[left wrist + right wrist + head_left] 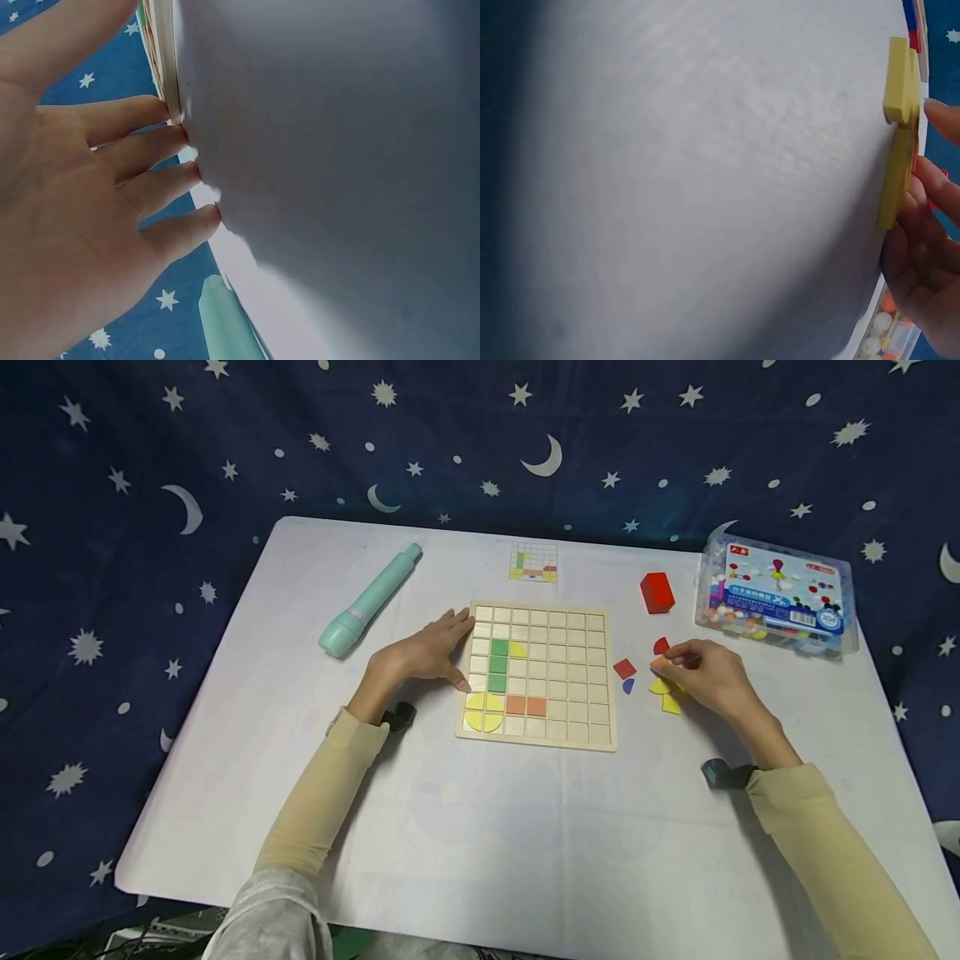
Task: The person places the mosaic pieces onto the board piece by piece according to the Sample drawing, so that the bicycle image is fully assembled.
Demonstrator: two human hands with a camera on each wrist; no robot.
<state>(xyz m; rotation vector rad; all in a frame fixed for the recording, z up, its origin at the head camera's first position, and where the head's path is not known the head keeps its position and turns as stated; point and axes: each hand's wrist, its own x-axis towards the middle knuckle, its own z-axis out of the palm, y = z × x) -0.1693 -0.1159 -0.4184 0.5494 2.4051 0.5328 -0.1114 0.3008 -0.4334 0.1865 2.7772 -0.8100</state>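
My left hand (429, 647) rests at the left edge of the wooden grid board (536, 742), fingers extended; in the left wrist view its fingertips touch the table beside the board's side. Green squares (498, 665), orange squares (526, 705), a yellow circle of quarter pieces (483, 712) and a single yellow quarter piece (517, 649) lie on the grid. Right of the board, my right hand (708, 677) pinches an orange piece (659, 665) between thumb and fingers, just above loose yellow pieces (671, 703). Its exact shape is mostly hidden by the fingers.
Near the right hand lie a red square (625, 669), a blue piece (628, 686) and a red quarter piece (661, 646). Behind are a red block (657, 592) and a clear plastic box (776, 597). A pattern card (533, 562) lies beyond the board; a teal microphone-shaped object (371, 602) lies left.
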